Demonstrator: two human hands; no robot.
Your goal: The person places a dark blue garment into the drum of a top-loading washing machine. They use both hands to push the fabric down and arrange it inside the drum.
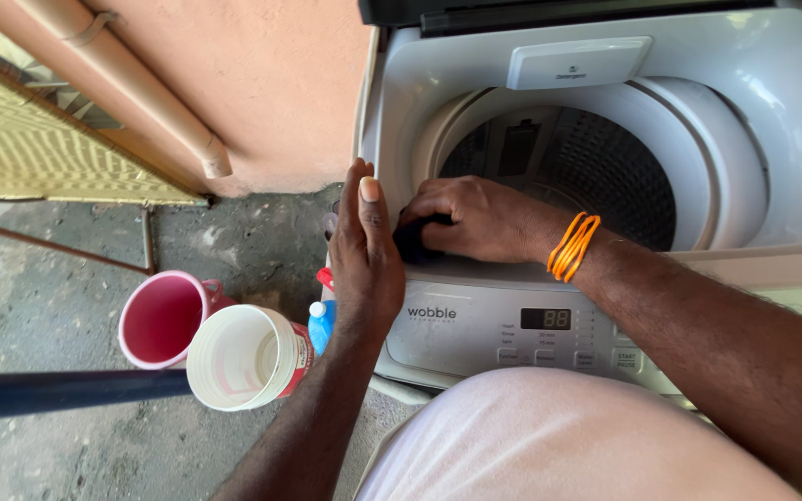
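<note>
A white top-loading washing machine (pixel 754 139) stands open, its metal drum (pixel 596 167) showing. My right hand (pixel 471 218), with orange bands on the wrist, is closed on a small dark cloth (pixel 412 239) at the front rim of the tub opening. My left hand (pixel 364 250) rests flat, fingers together, on the machine's front left corner right beside that cloth. The control panel (pixel 531 329) with a small display lies just below both hands.
On the concrete floor left of the machine stand a pink bucket (pixel 161 318), a white tub (pixel 239 357) and a blue bottle (pixel 321 323). A dark bar (pixel 58 390) crosses low left. A drainpipe (pixel 155 102) runs down the orange wall.
</note>
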